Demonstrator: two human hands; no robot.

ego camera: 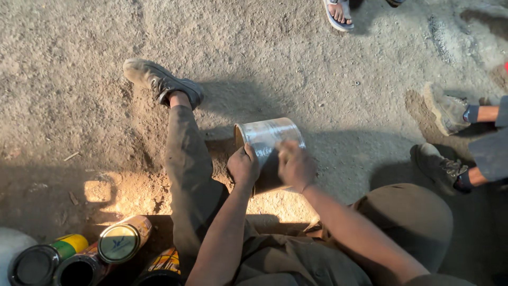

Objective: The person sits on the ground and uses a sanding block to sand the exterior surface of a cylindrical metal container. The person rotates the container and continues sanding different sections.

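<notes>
A shiny bare metal can [270,139] lies tilted on its side on the dirt ground between my legs, its open end facing left. My left hand [243,167] grips the can's near rim. My right hand [295,164] is pressed against the can's curved side; it is blurred, and I cannot tell whether it holds something small. My left leg [185,159] stretches forward beside the can, ending in a dusty shoe [161,81].
Several painted cans [119,243] lie in a cluster at the lower left, some with lids, some with dark open mouths. Another person's shoes [443,137] rest at the right. A sandalled foot [338,13] stands at the top edge. Dirt ground [79,63] lies all around.
</notes>
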